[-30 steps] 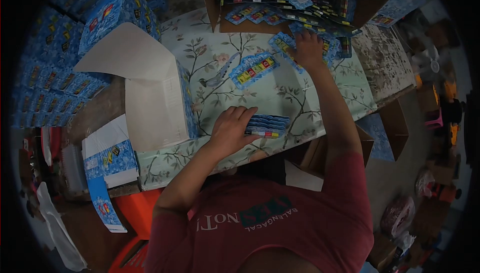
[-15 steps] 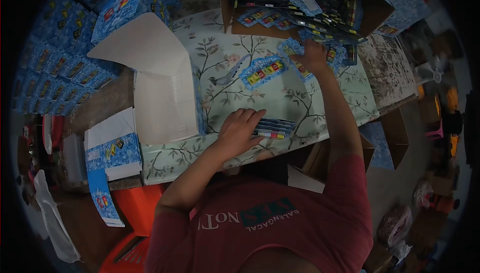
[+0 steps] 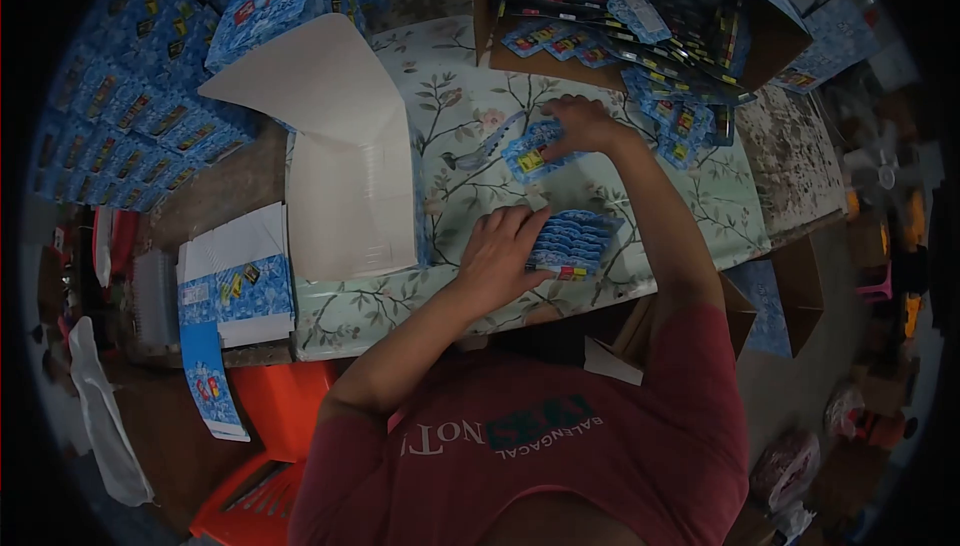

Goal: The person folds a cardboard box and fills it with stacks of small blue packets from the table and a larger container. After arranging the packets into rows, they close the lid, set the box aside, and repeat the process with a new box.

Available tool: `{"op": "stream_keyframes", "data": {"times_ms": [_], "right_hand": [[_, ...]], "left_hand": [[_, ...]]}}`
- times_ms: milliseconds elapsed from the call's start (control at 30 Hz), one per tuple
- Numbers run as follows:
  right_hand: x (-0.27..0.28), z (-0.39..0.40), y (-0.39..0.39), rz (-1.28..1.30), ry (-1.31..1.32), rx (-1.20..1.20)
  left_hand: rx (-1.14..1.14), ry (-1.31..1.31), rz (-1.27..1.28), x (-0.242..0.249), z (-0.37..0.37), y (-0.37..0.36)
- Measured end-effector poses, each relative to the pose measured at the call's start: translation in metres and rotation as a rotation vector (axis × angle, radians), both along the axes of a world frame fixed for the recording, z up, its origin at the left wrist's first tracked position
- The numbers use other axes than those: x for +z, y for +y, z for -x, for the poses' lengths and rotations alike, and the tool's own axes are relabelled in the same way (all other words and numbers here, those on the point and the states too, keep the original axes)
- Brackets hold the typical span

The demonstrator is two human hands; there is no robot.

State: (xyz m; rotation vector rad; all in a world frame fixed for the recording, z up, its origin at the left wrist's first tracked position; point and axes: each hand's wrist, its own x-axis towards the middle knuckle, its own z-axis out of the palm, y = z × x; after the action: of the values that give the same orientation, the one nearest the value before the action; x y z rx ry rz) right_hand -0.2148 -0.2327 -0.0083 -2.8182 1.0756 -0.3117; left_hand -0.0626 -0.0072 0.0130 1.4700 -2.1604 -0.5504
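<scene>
Near edge: person's torso, red shirt, fills lower frame; face not in view.
Left hand (image 3: 497, 258): flat on tabletop, fingers spread and loose over near-left end of blue packet stack (image 3: 573, 243), touching it, not gripping. Stack sits near table's front edge, right of centre; colour strip shows on its near side; print too small to read.
Floral table cover (image 3: 455, 96): pale green, bird/branch pattern.
Left of stack: open white carton (image 3: 350, 206), flap raised toward far left; inside hard to make out.
Mid-table: right hand (image 3: 583, 124), fingertips pressed on single blue packet (image 3: 532, 153), partly covering it; can't tell if pinched or just pushed.
Far: brown cardboard box (image 3: 640, 6) heaped w/ loose blue packets, top cut off by frame.
Far left: stacked blue cartons (image 3: 120, 116), dim, edges lost in lens vignette.
Near left: flat blue/white carton blanks (image 3: 235, 286).
</scene>
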Motion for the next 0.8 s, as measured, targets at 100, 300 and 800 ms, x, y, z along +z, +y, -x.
{"op": "stream_keyframes", "data": {"times_ms": [100,300,800], "right_hand": [[0.041,-0.004,0.009,-0.417,0.371,-0.076],[0.043,0.06,0.077,-0.918,-0.202,-0.025],[0.07,0.033,0.169,-0.647,-0.469,-0.328]], "left_hand": [[0.064,-0.046,0.011,-0.001,-0.004,0.008],[0.18,0.138,0.081,-0.027,-0.013,0.023],[0.424,0.328,0.643,0.034,-0.073,0.062]]}}
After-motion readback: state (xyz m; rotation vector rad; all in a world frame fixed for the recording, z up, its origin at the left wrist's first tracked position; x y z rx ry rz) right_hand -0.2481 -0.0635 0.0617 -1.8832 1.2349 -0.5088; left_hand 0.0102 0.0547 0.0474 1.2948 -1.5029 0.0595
